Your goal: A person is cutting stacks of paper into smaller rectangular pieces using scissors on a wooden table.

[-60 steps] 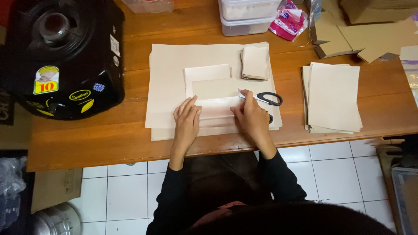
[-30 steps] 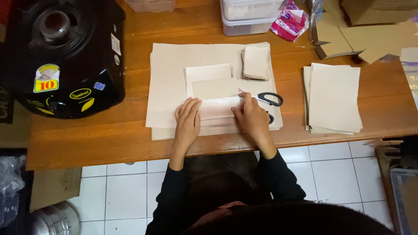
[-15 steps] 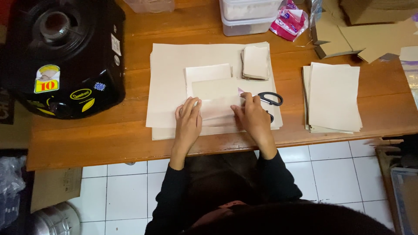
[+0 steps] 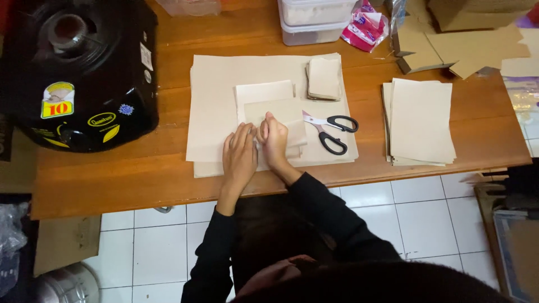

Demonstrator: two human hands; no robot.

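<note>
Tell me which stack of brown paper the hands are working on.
The big stack at the table's middle, under both hands, left and right; the stack right of the scissors lies untouched.

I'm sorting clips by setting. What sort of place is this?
Likely a home workspace for paper craft or packing: a wooden table on white floor tiles, stacked tan paper sheets, scissors, and the hands folding a sheet.

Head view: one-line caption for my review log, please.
Both hands, left hand and right hand, press a small folded tan paper piece on large tan sheets, black-handled scissors alongside.
</note>
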